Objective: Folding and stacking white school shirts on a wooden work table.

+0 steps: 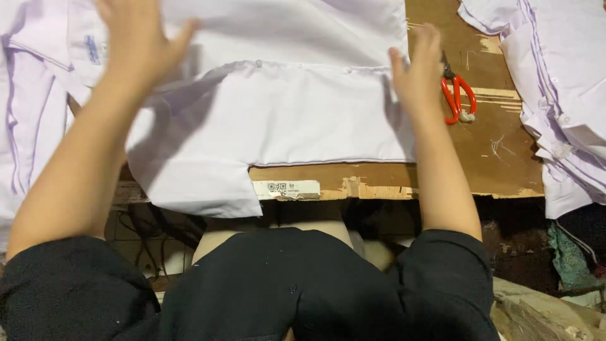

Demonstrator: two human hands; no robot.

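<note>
top: black, short sleeves | forearms: bare | hands (136, 38): bare, ungloved

head cam, steep down (close), worktable (442, 170)

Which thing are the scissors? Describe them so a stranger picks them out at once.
Start at the brown wooden table, on its bare patch between the pale shirt being smoothed and the stack of shirts at the right. Just beside the right hand lie the small scissors. Their bright red looped handles are the only strong colour among white cloth and brown wood.
</note>
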